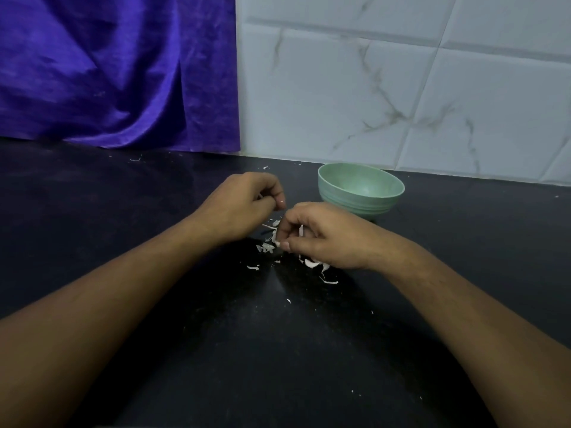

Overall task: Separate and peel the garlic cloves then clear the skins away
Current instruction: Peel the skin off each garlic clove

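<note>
White garlic skins (266,248) lie scattered on the black counter (123,211) between and under my hands. My right hand (321,239) has its fingers curled, pinching white skin pieces above the pile. My left hand (247,205), just up and left of the right hand, is curled with a thin sliver of skin showing between its fingers. No whole clove shows; what sits inside either fist is hidden. A pale green bowl (361,199) stands just behind my right hand, and its visible inside looks empty.
A purple cloth (117,72) hangs at the back left down to the counter. A white marbled tile wall (401,88) rises behind the bowl. Small skin flecks (289,301) dot the counter nearer to me.
</note>
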`<state>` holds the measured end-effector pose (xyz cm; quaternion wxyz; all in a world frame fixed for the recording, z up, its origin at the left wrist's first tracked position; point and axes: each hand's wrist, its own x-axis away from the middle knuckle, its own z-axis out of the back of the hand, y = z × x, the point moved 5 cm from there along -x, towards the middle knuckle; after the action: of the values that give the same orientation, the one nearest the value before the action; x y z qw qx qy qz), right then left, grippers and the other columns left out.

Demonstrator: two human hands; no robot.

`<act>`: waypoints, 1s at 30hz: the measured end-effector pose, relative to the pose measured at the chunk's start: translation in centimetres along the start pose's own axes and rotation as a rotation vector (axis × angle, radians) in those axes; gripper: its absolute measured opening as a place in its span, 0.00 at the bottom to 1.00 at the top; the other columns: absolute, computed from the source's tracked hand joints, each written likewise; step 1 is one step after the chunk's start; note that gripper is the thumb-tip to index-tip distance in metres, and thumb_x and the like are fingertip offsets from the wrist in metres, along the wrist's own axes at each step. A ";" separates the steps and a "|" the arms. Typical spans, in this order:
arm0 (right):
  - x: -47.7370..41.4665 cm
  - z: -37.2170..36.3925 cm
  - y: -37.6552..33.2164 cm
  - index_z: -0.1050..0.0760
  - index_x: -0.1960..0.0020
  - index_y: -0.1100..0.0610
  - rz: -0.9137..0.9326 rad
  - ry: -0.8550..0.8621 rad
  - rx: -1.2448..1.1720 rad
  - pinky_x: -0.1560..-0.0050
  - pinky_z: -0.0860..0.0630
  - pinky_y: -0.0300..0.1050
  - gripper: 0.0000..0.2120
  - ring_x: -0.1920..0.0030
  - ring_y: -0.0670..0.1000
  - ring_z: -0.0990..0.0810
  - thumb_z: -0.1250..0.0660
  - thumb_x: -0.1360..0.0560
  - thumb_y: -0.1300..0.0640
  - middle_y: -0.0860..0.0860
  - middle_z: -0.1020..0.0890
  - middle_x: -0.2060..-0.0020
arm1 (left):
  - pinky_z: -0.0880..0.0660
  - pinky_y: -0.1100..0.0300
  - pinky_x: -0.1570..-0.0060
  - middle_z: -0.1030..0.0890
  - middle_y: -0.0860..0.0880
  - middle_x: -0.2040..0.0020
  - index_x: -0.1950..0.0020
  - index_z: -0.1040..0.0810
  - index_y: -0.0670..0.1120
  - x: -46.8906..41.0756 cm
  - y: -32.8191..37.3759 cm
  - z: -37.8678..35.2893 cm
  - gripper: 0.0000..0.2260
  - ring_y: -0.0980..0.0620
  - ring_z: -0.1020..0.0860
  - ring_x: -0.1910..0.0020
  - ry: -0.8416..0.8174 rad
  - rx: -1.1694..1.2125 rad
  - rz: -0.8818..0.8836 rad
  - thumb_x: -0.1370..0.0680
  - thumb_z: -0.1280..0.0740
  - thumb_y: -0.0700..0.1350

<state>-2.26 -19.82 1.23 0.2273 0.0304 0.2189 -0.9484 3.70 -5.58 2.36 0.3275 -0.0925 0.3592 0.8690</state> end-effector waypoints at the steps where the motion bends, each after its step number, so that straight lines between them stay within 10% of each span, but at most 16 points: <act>1: 0.0 0.4 0.2 0.18 0.49 0.52 -0.019 0.032 -0.048 0.65 0.28 0.35 0.01 0.67 0.40 0.22 0.28 0.21 0.56 0.40 0.19 0.64 | 0.21 0.53 0.55 0.16 0.52 0.60 0.57 0.18 0.51 0.0 0.1 0.0 0.10 0.53 0.18 0.60 -0.009 0.035 0.000 0.25 0.39 0.43; 9: 0.2 2.0 1.6 0.18 0.54 0.54 -0.137 0.305 -0.359 0.73 0.23 0.42 0.06 0.71 0.49 0.17 0.26 0.23 0.65 0.49 0.17 0.68 | 0.21 0.57 0.60 0.15 0.50 0.62 0.56 0.16 0.49 0.3 0.3 -0.6 0.14 0.51 0.16 0.62 -0.060 0.200 0.022 0.17 0.32 0.56; 18: 0.5 2.7 1.7 0.17 0.56 0.57 -0.179 0.462 -0.332 0.72 0.22 0.44 0.03 0.72 0.52 0.16 0.24 0.24 0.61 0.52 0.16 0.69 | 0.21 0.59 0.63 0.14 0.44 0.60 0.50 0.15 0.42 0.4 0.2 -0.9 0.07 0.50 0.20 0.64 -0.108 0.538 0.207 0.27 0.22 0.40; 25: 0.5 2.2 1.3 0.16 0.57 0.54 -0.189 0.445 -0.192 0.68 0.20 0.39 0.05 0.72 0.46 0.16 0.27 0.23 0.61 0.47 0.16 0.71 | 0.16 0.42 0.56 0.13 0.45 0.61 0.54 0.13 0.49 0.4 -0.4 -1.2 0.03 0.47 0.18 0.64 -0.034 0.381 0.188 0.25 0.22 0.42; 30: 0.3 1.8 1.1 0.18 0.61 0.53 -0.188 0.446 -0.128 0.63 0.16 0.48 0.05 0.70 0.45 0.15 0.27 0.28 0.61 0.47 0.16 0.71 | 0.18 0.57 0.60 0.14 0.52 0.64 0.53 0.13 0.51 0.5 0.1 -1.1 0.03 0.58 0.18 0.68 0.003 0.172 0.128 0.25 0.23 0.44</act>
<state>-1.92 -21.63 2.39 0.0855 0.2041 0.3254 -0.9193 3.17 -6.18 1.41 0.2774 -0.0420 0.4381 0.8540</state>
